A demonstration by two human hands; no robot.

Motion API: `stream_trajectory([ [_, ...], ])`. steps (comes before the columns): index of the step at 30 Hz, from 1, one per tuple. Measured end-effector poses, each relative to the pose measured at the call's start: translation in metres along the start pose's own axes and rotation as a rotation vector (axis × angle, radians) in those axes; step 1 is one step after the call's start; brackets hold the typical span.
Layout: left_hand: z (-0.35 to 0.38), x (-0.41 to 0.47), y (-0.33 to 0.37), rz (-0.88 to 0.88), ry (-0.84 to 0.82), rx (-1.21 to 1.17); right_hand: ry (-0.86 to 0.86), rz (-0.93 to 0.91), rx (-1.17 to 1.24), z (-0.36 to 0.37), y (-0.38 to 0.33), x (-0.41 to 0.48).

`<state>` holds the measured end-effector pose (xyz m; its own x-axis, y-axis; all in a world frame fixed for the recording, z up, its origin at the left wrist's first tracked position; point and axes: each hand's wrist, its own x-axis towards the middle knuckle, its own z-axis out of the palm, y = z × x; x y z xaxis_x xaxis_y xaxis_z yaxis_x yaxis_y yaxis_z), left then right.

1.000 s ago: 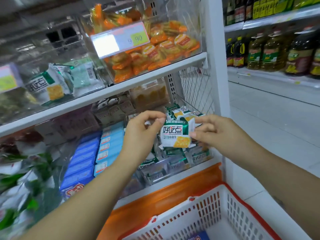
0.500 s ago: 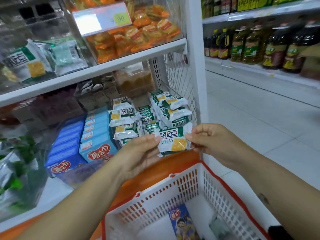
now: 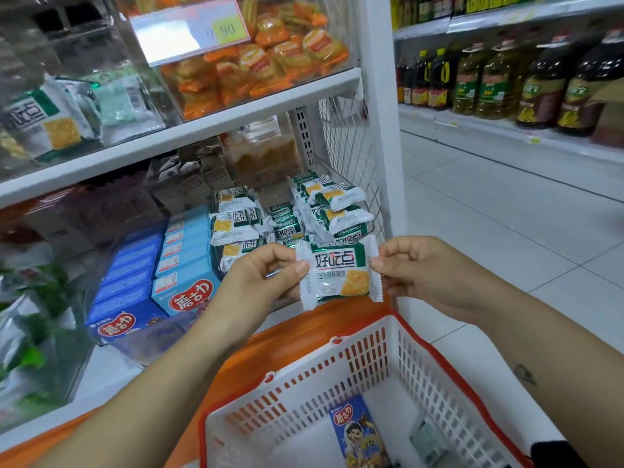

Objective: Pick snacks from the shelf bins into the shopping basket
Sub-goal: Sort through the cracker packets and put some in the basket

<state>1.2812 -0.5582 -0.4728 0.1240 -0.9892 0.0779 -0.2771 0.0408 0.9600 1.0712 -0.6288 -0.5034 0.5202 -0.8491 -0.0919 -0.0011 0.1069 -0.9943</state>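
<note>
Now left hand [image 3: 256, 282] and right hand [image 3: 429, 275] pinch the cracker packet [image 3: 337, 271] by its ends near the basket [image 3: 337, 373]; white shelf [image 3: 219, 124] ahead, tiled floor [image 3: 506, 214] right, oil bottles [image 3: 493, 82] beyond

**Right of you, across the aisle.** A white tiled floor [image 3: 506, 214] with grey joints runs up to a second shelving unit [image 3: 489, 130]. On its lower board you see cooking-oil bottles in a row:
- small dark bottles [image 3: 422, 79] with yellow caps at the left
- amber jugs [image 3: 496, 82] with green labels in the middle
- darker jugs [image 3: 547, 86] with brown-and-yellow labels at the right

A small yellow tag [image 3: 534, 140] sits on that board's front edge. The upper board [image 3: 506, 15] carries more bottles, cut off by the top of your view.

**Ahead of you, top centre.** A tilted price label [image 3: 189, 32] is white at its left and yellow at its right, and the figures "9 90" are partly washed out. Lower right of it stands a white wire mesh panel [image 3: 347, 146].
</note>
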Motion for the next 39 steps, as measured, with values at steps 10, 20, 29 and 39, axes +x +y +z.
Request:
stream_trajectory([
  [10,-0.005,-0.004,0.006,0.018,-0.096,-0.012,0.066,-0.063,-0.128,0.001,0.005,0.004],
  [20,-0.009,0.000,0.003,0.061,0.058,0.082,0.098,-0.141,0.129,0.011,0.003,0.001],
  [29,0.006,0.001,-0.017,-0.020,0.111,-0.122,0.275,-0.184,0.130,0.017,0.013,0.007],
  [39,0.009,0.009,-0.020,-0.248,0.119,-0.528,0.308,-0.154,0.245,0.012,0.014,0.012],
])
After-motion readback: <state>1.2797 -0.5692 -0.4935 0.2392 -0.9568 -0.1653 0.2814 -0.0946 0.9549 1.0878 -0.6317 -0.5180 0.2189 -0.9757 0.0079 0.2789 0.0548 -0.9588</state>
